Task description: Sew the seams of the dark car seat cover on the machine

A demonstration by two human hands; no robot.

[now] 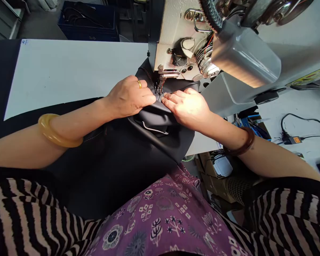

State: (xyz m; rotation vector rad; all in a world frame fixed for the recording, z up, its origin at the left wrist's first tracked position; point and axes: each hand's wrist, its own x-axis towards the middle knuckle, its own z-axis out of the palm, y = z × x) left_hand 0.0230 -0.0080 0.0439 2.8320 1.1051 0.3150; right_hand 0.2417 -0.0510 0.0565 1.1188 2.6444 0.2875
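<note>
Leftmost, a white table (69, 71) fills the upper left of the frame. At centre left, the left hand (128, 97), above a yellow bangle (56, 133), curls its fingers down over a fold of black fabric (149, 142), gripping it. The fabric lies at centre under the presser foot (160, 87). Just right of it, the right hand (188, 106) presses the fabric with flat, stretched fingers. The sewing machine (229, 53) fills the upper right.

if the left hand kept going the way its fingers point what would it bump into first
Most likely the right hand, whose fingertips face the left hand across the black material, beside the presser foot; depth is unclear.
</note>
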